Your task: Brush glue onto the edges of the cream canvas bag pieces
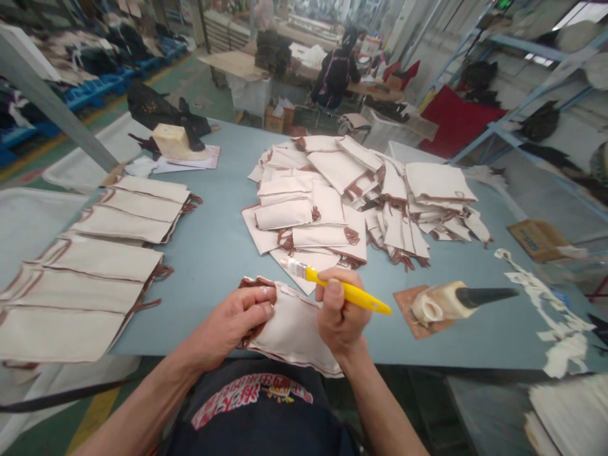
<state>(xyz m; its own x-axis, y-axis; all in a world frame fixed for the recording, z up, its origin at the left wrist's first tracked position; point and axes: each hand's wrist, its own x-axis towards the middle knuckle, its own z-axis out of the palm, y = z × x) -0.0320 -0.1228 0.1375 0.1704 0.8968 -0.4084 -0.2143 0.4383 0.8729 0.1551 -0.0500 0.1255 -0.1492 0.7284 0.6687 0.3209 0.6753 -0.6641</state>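
My left hand [244,323] is closed on the brown-edged left end of a cream fabric piece [289,326], which lies at the table's front edge. In my right hand [344,313] is a paintbrush [363,296] with a yellow handle. Its pale bristles point up and left, above the fabric piece and close to the pile behind. Part of the fabric's right side is hidden by my right hand. To the right, a glue-stained container [439,303] with a black handle or spout stands on a brown square [408,310].
A heap of cream pieces with brown edging [327,202] covers the blue table's [216,190] middle and back. Overlapping flat pieces [80,291] lie at left. White scraps [546,310] and a cardboard box [539,239] are at right. A person [335,73] sits in the background.
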